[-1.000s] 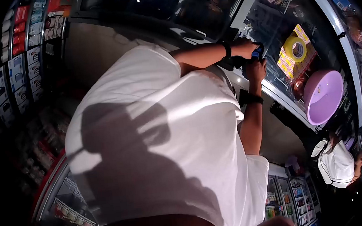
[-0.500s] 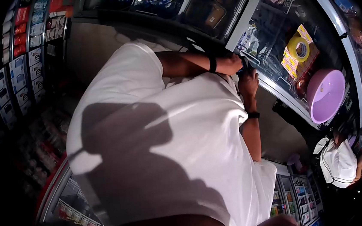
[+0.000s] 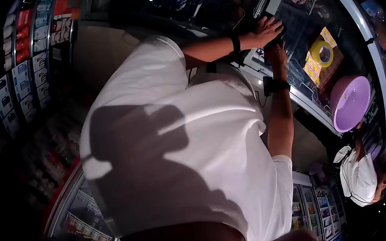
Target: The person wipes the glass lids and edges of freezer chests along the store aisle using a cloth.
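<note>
My left hand (image 3: 268, 31) reaches over the edge of a glass-topped counter (image 3: 305, 97), its fingers spread. Just beside it, my right hand (image 3: 277, 54) has its fingers bent around something dark, too shadowed to make out, that lies between both hands. Black bands circle both wrists. On the glass beyond my hands, a yellow roll of tape (image 3: 321, 54) rests on a yellow and pink patterned pack (image 3: 311, 69). Nearer the counter's lower right part stands a purple basin (image 3: 351, 103).
Another person in white (image 3: 358, 177) is at the lower right. Stocked shelves (image 3: 23, 66) line the left side. A glass-fronted case (image 3: 89, 217) stands at the lower left, another display case (image 3: 169, 5) at the top. A cable hangs below the counter edge.
Both hands drew back toward my shirt, then reached out again to the counter edge. My left hand's fingers have spread from a closed grip. The other person has shifted slightly.
</note>
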Demonstrator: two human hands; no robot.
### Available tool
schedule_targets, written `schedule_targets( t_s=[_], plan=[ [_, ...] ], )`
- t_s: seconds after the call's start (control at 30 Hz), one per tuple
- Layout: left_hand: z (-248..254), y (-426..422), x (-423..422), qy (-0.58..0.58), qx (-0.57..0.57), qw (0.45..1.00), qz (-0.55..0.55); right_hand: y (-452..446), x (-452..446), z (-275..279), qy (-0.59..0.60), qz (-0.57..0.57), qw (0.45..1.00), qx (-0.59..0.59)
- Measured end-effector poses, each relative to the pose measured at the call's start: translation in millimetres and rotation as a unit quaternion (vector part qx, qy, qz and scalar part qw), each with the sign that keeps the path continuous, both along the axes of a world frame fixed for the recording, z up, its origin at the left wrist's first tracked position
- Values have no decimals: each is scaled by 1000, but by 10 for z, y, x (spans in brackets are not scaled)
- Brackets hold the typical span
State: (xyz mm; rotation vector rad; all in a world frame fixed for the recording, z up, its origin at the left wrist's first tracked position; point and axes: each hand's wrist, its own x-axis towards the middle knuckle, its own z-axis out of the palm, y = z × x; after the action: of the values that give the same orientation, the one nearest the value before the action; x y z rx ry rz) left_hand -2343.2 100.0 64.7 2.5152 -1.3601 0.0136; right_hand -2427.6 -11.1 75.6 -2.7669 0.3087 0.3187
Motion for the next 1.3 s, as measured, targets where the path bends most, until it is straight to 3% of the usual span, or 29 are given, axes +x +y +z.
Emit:
schedule_targets(
  t_s=[0.03, 0.1, 0.17, 0.2, 0.23, 0.27, 0.3, 0.37, 0.47, 0.5, 0.57, 0.6, 0.63, 0.73, 0.83, 0.9, 0.97, 1.03, 1.17, 1.3],
  plan=[
    [81, 45, 3, -36, -39, 999, 3, -81, 75, -344, -92, 16, 996, -2],
    [27, 75, 5, -46, -68, 995, 54, 10, 225, -389, -125, 63, 990, -1],
    [16, 361, 15, 120, -45, 989, 75, 319, 360, -72, -85, 52, 995, -10],
    [-643, 372, 13, 285, -202, 932, 99, 516, 421, 64, -31, 19, 998, -49],
    [-641, 525, 9, 311, -215, 919, 113, 622, 419, 77, -75, 21, 994, -71],
    [-656, 682, 30, 187, -87, 973, 101, 664, 458, 10, -69, 42, 990, -119],
    [-661, 794, 72, 53, 44, 994, 85, 710, 507, -62, -67, 61, 982, -167],
    [-656, 762, 136, 81, 24, 993, 79, 669, 546, -156, -113, 44, 974, -194],
    [-397, 487, 396, 276, -141, 942, 129, 391, 590, -143, -170, 8, 982, -80],
    [-445, 372, 445, 172, -177, 959, 141, 314, 545, -83, -136, -19, 982, -127],
    [-187, 349, 500, 72, -100, 983, 134, 113, 458, -198, -163, -39, 974, -149],
    [-316, 219, 506, 31, -96, 987, 127, -23, 350, -145, -160, -60, 971, -167],
    [-212, 88, 438, 60, -64, 990, 107, -155, 235, -178, -129, -87, 967, -202],
    [-497, -382, -29, -44, -51, 997, -28, -466, -268, -186, -55, -146, 972, -177],
    [-334, -644, -404, 65, -76, 991, -88, -401, -751, -12, -17, -224, 956, -186],
    [-327, -717, -635, 120, -82, 977, -153, -433, -1098, -59, -19, -231, 959, -161],
    [-441, -719, -892, 143, -62, 968, -197, -497, -1511, -291, 27, -184, 959, -215],
    [-639, -600, -1085, 170, -99, 944, -266, -257, -1564, -24, 28, -196, 966, -166],
    [-696, -420, -921, 373, -21, 894, -249, -36, -1512, -28, 66, -152, 973, -161],
    [-661, -57, -533, 352, -190, 903, -153, -15, -1223, -256, 29, -89, 985, -148]
  ],
)
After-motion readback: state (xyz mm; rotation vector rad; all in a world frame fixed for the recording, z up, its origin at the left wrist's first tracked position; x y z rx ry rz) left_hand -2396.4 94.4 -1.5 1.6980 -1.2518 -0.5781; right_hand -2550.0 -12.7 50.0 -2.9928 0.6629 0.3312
